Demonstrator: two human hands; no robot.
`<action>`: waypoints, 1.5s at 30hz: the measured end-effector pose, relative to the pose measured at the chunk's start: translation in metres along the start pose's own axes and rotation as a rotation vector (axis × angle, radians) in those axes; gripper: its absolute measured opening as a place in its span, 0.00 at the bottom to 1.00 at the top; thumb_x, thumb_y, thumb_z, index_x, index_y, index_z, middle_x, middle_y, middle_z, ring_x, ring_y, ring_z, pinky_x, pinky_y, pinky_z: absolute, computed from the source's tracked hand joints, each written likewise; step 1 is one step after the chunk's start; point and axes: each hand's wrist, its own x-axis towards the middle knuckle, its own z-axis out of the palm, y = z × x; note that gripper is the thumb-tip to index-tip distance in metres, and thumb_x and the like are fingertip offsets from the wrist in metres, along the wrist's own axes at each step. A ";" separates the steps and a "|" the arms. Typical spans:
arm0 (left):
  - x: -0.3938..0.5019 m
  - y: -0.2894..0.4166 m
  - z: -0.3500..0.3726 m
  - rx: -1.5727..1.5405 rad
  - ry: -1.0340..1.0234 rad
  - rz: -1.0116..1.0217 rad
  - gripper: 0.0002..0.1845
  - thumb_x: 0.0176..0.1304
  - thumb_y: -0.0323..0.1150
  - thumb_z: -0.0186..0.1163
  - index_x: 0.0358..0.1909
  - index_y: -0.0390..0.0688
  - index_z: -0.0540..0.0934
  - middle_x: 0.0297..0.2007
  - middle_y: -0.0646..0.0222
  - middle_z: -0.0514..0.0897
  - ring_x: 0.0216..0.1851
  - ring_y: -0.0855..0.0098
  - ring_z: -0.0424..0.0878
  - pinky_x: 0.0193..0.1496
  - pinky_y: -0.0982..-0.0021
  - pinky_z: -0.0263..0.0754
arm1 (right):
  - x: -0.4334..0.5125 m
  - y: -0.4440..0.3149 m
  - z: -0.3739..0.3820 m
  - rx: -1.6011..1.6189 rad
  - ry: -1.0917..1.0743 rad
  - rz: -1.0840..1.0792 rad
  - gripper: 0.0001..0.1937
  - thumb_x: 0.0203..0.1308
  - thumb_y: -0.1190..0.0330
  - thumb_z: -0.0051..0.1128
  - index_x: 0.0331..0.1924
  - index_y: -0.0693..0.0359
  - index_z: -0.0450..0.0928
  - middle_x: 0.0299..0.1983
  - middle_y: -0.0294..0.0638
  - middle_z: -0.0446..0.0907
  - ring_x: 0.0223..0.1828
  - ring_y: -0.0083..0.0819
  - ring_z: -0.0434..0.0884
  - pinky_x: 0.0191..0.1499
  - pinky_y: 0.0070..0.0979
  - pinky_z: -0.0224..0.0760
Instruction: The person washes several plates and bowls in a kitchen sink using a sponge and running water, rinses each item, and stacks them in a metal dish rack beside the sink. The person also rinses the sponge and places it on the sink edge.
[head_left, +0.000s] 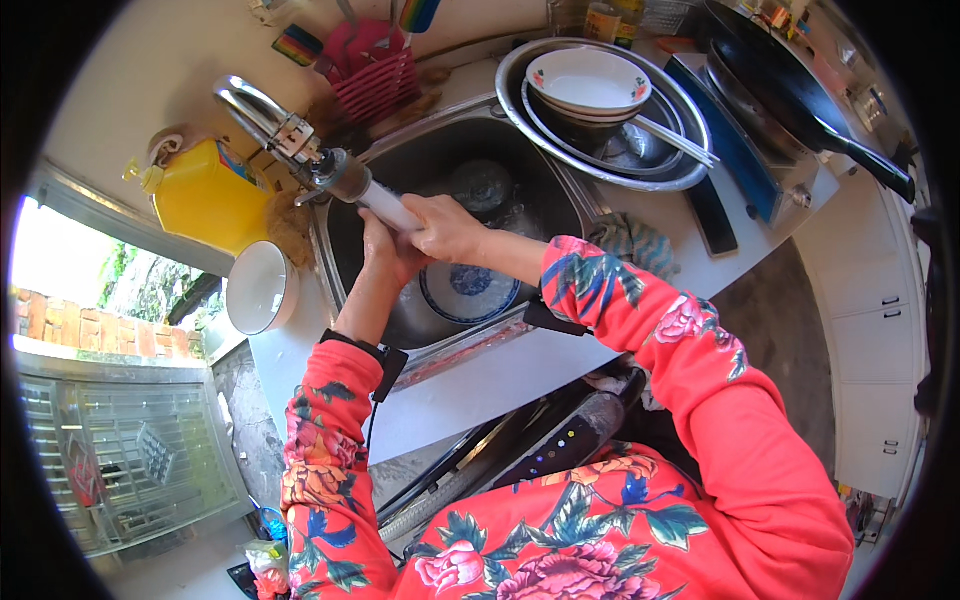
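Over a steel sink (525, 150), my left hand (386, 251) and my right hand (446, 229) are close together at the end of the stream of water (390, 208) from a chrome faucet (289, 139). The fingers overlap, and whether something small lies between them cannot be seen. Below them in the basin lies a white plate with a blue pattern (471, 283), and a round dish (481, 186) sits farther back. A white bowl (261, 289) stands left of the sink, beside a yellow jug (210, 195).
Right of the sink are a steel basin (504, 75) with stacked bowls (589, 79) and chopsticks (675, 141), a striped cloth (637, 244), a cleaver (712, 214) and a black frying pan (787, 82). A pink basket (375, 86) holds utensils behind the sink.
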 end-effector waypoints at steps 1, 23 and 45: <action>0.001 0.003 0.001 -0.058 0.019 0.069 0.44 0.57 0.74 0.26 0.58 0.48 0.67 0.55 0.59 0.73 0.55 0.51 0.72 0.51 0.38 0.66 | -0.001 -0.002 0.000 0.018 0.014 -0.008 0.12 0.48 0.72 0.55 0.38 0.65 0.72 0.38 0.58 0.78 0.44 0.56 0.76 0.43 0.38 0.70; -0.003 0.007 -0.016 0.095 0.239 0.177 0.17 0.57 0.27 0.50 0.49 0.36 0.67 0.42 0.55 0.77 0.37 0.56 0.80 0.32 0.54 0.78 | -0.016 0.054 -0.047 0.975 0.036 0.849 0.18 0.58 0.68 0.49 0.53 0.63 0.68 0.46 0.52 0.76 0.43 0.48 0.80 0.45 0.45 0.76; -0.007 -0.002 -0.011 0.469 0.009 0.014 0.17 0.63 0.29 0.47 0.54 0.47 0.66 0.44 0.63 0.73 0.43 0.62 0.77 0.42 0.57 0.76 | -0.045 -0.039 -0.080 -0.968 -0.004 -0.300 0.17 0.52 0.73 0.51 0.47 0.65 0.67 0.30 0.47 0.75 0.29 0.37 0.81 0.28 0.26 0.76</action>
